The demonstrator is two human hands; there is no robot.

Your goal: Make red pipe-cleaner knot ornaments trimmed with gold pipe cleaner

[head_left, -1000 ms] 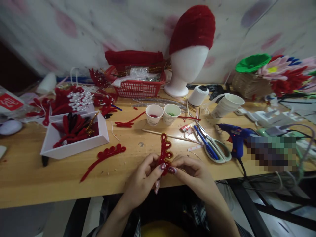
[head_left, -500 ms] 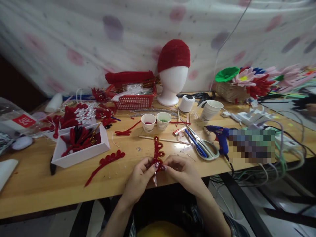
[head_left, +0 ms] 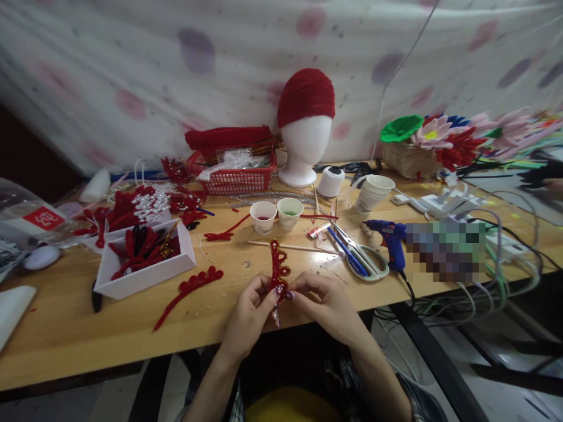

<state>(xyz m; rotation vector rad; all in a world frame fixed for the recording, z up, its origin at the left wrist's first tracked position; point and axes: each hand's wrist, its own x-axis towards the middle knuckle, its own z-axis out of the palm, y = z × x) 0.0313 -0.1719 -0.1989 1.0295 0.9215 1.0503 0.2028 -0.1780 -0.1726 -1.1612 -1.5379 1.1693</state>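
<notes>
Between my two hands, at the table's front edge, stands a red fuzzy looped ornament [head_left: 278, 261] with gold trim along its loops. My left hand [head_left: 251, 310] is closed on its lower part, thumb in front. The fingertips of my right hand [head_left: 323, 305] pinch the ornament's lower right side; anything finer between them is too small to make out. A similar red looped strip [head_left: 193, 293] without gold lies to the left. Beyond my hands are a paper cup with red bits [head_left: 263, 217] and a paper cup with green bits [head_left: 290, 213].
Scissors [head_left: 372, 266], a blue pen [head_left: 347, 252] and a blue glue gun [head_left: 391, 240] lie to the right, near cables. At left is a white box [head_left: 145, 278] of red pieces. Behind stand a red basket [head_left: 237, 180] and a white foam head [head_left: 305, 140] with a red cap.
The view has shifted slightly. The ornament's upper end leans a little more to the left. Both hands keep their hold on it.
</notes>
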